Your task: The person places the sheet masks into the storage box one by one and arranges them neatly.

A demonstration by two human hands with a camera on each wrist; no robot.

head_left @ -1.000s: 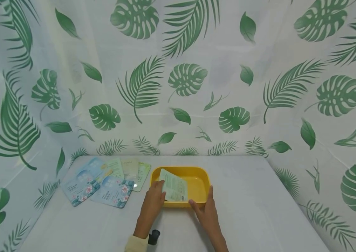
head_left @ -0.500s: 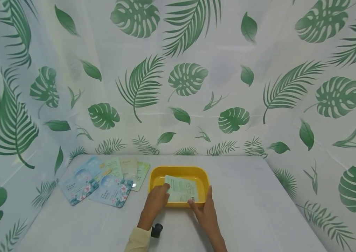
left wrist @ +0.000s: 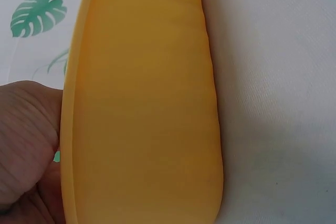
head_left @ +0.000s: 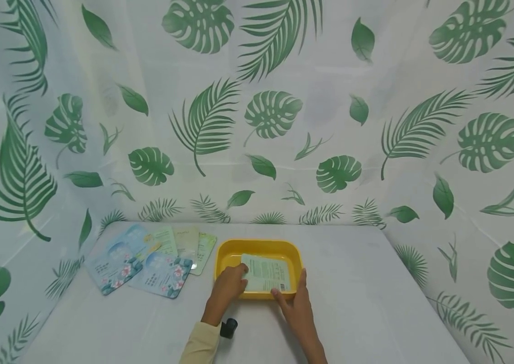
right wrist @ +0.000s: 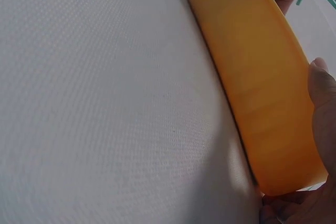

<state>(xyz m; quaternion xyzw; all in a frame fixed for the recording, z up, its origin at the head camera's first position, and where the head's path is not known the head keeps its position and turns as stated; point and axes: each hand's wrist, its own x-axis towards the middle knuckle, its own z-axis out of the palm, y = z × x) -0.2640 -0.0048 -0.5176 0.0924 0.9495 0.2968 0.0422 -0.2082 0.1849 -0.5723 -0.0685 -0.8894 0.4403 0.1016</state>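
Observation:
A yellow plastic tray [head_left: 259, 243] stands on the white table, with a pale green face mask packet [head_left: 267, 273] lying in it, printed side up. My left hand [head_left: 228, 289] reaches over the front left rim and pinches the packet's left edge; its fingertips are partly hidden. At the tray's front right corner my right hand [head_left: 297, 306] grips the wall, thumb on the front rim and fingers along the right side. In the left wrist view the tray's outer wall [left wrist: 142, 98] hides most of the left fingers. The right wrist view shows the right thumb [right wrist: 321, 80] against the rim.
Left of the tray lie several face mask packets, overlapping: blue floral ones [head_left: 161, 275] in front, green and beige ones [head_left: 187, 245] behind. A leaf-printed curtain [head_left: 266, 116] rises at the table's back and sides. A black wrist device [head_left: 228, 328] sits by the left sleeve.
The green packet has shifted right and settled flatter inside the tray, my left hand moving right with it. The right hand has kept its hold on the tray corner.

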